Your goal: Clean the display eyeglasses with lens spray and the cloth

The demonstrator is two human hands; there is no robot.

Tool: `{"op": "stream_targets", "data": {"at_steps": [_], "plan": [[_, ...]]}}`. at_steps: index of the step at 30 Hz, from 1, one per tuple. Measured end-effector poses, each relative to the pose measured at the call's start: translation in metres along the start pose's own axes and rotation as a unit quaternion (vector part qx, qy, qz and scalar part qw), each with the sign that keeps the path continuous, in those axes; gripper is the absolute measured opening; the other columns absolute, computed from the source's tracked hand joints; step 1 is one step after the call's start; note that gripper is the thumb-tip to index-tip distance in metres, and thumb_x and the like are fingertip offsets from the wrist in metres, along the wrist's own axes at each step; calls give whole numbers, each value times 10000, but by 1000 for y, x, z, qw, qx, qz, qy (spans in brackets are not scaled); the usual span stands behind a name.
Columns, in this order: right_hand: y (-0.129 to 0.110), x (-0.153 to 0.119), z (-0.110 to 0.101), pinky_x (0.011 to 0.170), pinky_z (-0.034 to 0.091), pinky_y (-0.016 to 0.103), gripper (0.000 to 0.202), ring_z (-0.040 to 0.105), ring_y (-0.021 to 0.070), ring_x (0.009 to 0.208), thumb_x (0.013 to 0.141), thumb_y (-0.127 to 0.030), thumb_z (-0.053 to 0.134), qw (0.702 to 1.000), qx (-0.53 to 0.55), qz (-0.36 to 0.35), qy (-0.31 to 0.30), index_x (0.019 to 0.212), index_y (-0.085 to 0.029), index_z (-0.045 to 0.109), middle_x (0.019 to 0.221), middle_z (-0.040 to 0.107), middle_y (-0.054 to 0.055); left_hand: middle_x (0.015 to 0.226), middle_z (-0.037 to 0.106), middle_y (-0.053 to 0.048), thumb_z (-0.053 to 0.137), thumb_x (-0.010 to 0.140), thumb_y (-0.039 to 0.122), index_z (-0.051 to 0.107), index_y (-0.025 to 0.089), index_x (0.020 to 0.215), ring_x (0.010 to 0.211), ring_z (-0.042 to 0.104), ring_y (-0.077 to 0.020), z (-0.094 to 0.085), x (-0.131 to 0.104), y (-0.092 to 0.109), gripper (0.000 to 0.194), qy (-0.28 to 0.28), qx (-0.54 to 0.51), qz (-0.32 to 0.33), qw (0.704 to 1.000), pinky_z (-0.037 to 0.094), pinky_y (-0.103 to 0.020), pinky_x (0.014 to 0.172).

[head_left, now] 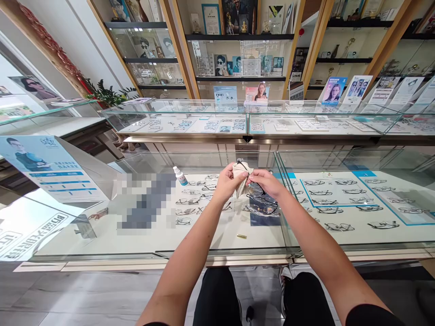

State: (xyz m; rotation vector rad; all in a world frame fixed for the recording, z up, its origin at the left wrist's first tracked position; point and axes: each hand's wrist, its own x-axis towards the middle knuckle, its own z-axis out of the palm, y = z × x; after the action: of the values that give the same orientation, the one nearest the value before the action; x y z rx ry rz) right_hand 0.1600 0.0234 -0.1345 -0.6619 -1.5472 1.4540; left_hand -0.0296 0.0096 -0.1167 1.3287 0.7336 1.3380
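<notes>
Above the glass counter, my left hand (226,182) is closed on a beige cleaning cloth (240,170), which is folded around part of a pair of dark-framed eyeglasses (243,165). My right hand (267,182) pinches the eyeglasses at the cloth's right edge. Cloth and fingers hide most of that frame. Just below my hands, several more eyeglasses (261,209) lie by a dark blue cloth (265,220). To the left stands a small white spray bottle (180,175) with a blue lower label.
The glass counter (200,244) holds rows of eyeglasses (341,227) on both sides. A small yellow-green piece (242,236) lies near the front. A large sign (50,167) stands at left. Another glass display case (190,136) runs behind, before tall shelves (238,37).
</notes>
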Motion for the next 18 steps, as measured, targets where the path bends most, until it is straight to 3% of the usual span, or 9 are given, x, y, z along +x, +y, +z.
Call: {"op": "stream_targets", "data": {"at_steps": [7,9,14,18], "plan": [[3,0,9,888,450,338,417,625,189,833,802,-604,870,999,-18,21,-18,786,-195,793,819,747,24,568,624,18,861,790,775,650,183,802,462,562,-129,0,0,-10,628,67,19,35,997,396,-249,458],[3,0,9,888,452,341,404,629,194,839,807,-598,869,1000,-15,24,-12,786,-202,796,826,757,27,562,626,4,806,825,812,674,169,810,460,557,-133,-3,0,-9,656,60,13,30,998,407,-256,461],[0,-2,5,886,474,344,370,655,213,871,792,-577,890,1000,13,2,21,763,-223,784,843,780,36,663,701,-34,850,831,747,752,126,937,589,639,-168,-12,3,-4,637,-32,-33,-2,999,510,-283,577],[-15,-3,3,818,489,319,407,648,190,810,760,-599,919,997,73,-13,28,751,-217,777,816,764,30,802,778,-59,912,762,735,783,117,1050,714,680,-170,-16,9,-1,694,11,-74,11,997,530,-278,702]]}}
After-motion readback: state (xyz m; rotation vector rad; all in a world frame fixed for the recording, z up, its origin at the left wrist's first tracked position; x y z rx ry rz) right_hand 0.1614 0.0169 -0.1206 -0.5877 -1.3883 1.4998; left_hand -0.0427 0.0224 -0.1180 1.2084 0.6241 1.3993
